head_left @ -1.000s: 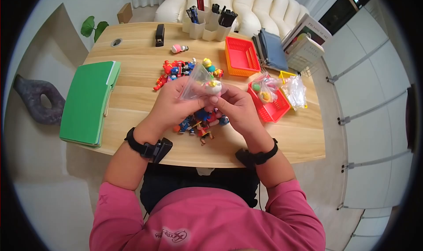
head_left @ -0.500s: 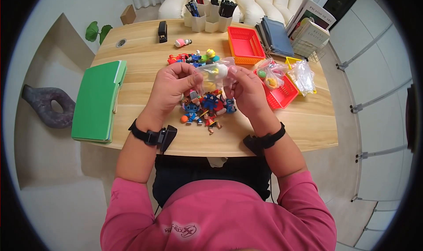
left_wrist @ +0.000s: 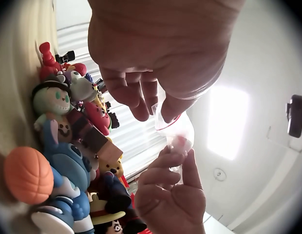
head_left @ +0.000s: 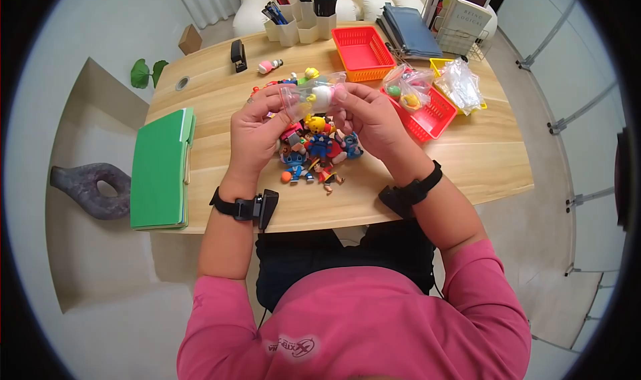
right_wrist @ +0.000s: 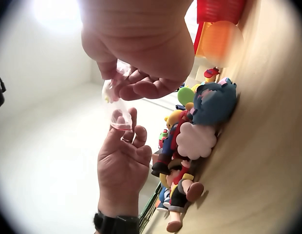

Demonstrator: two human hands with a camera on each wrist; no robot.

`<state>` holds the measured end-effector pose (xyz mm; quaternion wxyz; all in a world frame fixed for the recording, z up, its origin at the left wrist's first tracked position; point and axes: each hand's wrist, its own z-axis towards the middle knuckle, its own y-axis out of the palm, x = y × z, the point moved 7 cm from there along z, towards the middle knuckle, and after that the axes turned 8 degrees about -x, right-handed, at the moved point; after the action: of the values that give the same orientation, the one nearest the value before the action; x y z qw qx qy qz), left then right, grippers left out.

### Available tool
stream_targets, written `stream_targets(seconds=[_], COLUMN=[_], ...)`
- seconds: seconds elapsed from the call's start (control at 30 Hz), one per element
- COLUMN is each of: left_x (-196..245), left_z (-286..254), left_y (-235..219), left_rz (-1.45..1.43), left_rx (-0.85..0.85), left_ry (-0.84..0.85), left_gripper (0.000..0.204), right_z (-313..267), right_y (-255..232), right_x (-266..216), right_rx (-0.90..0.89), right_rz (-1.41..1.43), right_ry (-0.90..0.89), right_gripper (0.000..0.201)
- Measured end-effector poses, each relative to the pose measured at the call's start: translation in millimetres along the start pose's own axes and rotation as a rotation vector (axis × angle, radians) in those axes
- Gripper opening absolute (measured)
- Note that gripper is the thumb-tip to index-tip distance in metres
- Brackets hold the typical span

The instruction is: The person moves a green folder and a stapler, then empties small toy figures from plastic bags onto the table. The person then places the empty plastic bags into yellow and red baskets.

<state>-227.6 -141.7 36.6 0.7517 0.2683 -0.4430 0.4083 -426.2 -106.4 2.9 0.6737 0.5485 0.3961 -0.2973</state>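
A clear zip bag with a red seal line is stretched between both hands above the desk. Inside it lies a small white, pink and yellow figure. My left hand pinches the seal end between thumb and fingers. At the other end, my right hand grips the bag around the figure's pink part. Below the hands is a pile of toy figures: a blue one with an orange ball, a yellow bear and one in a straw hat.
A red basket holding bagged toys stands at the right, beside a yellow tray with clear bags. Stacked red and orange baskets are behind. Green folders lie left; a stapler and a pink figure lie farther back.
The bag has gone from tilted upright close between the hands to drawn out level, with the left hand shifted to its seal end. The head view has shifted slightly.
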Motion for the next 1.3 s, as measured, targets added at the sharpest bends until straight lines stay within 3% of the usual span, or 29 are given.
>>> stream_targets(seconds=[0.2, 0.27, 0.4, 0.47, 0.63, 0.7, 0.77, 0.8, 0.87, 0.97, 1.03, 1.1, 1.2, 1.27, 1.3], left_x=[-7.3, -15.2, -21.7, -20.6, -24.4, -24.5, -28.6, -33.7, -43.9, -34.5, -19.9, -14.3, -8.4, -7.4, -7.6], left_z=[-2.8, -5.1, -5.1, -2.3, -1.7, -2.5, -3.6, -3.6, -3.1, -3.0, -3.4, 1.0, -2.1, -3.5, -4.6], left_y=[0.7, 0.9, 5.2, 2.7, -30.6, -41.1, -58.2, -61.0, -64.2, -56.6, -51.9, -33.6, -4.4, -5.6, -11.0], left_rz=[-0.01, 0.001, -0.048, -0.09, 0.053, 0.064, 0.039, 0.042, 0.344, 0.51, 0.563, 0.03, -0.029, 0.069, 0.048], left_rx=[-0.043, -0.065, -0.072, -0.004, 0.145, 0.222, 0.401, 0.397, 0.339, 0.322, 0.34, 0.13, -0.011, -0.009, 0.065], left_ry=[-0.176, -0.335, -0.346, -0.254, -0.239, -0.261, -0.208, -0.207, -0.284, -0.297, -0.3, -0.166, -0.176, -0.142, -0.14], left_gripper=[0.023, 0.023, 0.022, 0.022, 0.026, 0.026, 0.022, 0.022, 0.024, 0.024, 0.026, 0.031, 0.032, 0.028, 0.026], right_z=[0.4, -0.3, -1.4, -1.7, 2.7, 1.7, 1.4, 0.3, 0.0, 0.6, 2.8, -1.6, -1.6, -2.1, -9.0], right_y=[2.6, 3.5, 5.7, 3.5, -12.5, -25.8, -35.9, -41.5, -42.5, -36.4, -20.9, -6.9, 4.4, 21.7, 19.3], right_x=[4.6, 3.8, -0.7, -1.4, -4.8, -12.8, -16.9, -18.8, -19.1, -11.5, -8.9, -8.1, 2.0, 4.4, 8.8], right_rx=[-0.033, -0.029, -0.005, -0.001, 0.056, 0.204, 0.255, 0.304, 0.316, 0.274, 0.141, 0.082, -0.012, -0.136, -0.159], right_rz=[-0.114, -0.143, -0.306, -0.295, -0.331, -0.167, -0.107, -0.052, -0.018, 0.018, -0.056, -0.145, -0.262, -0.247, -0.335], right_ry=[-0.024, -0.017, -0.006, -0.007, -0.016, -0.135, -0.161, -0.184, -0.183, -0.126, -0.099, -0.065, 0.023, 0.035, 0.243], right_gripper=[0.037, 0.038, 0.04, 0.039, 0.035, 0.03, 0.027, 0.024, 0.021, 0.022, 0.023, 0.022, 0.031, 0.044, 0.054])
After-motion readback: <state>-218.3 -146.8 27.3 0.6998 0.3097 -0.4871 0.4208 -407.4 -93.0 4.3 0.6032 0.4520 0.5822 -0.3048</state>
